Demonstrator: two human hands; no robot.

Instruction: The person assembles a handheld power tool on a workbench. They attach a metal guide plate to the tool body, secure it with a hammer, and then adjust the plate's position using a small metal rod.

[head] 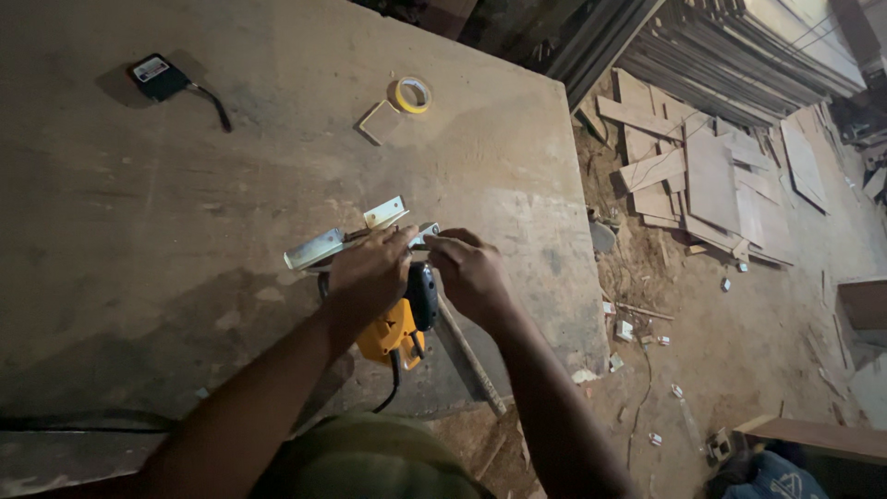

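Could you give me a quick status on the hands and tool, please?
Left hand and right hand both on yellow power tool. Metal guide attached. Nothing blocking.

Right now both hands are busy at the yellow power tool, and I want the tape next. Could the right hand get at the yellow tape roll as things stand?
Probably yes. The tape roll lies in the open on the workbench, beyond the right hand, nothing between.

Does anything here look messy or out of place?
Yes: wood offcuts lie scattered across the dirt floor right of the workbench, with small scraps near its edge. On the bench, nothing stands out.
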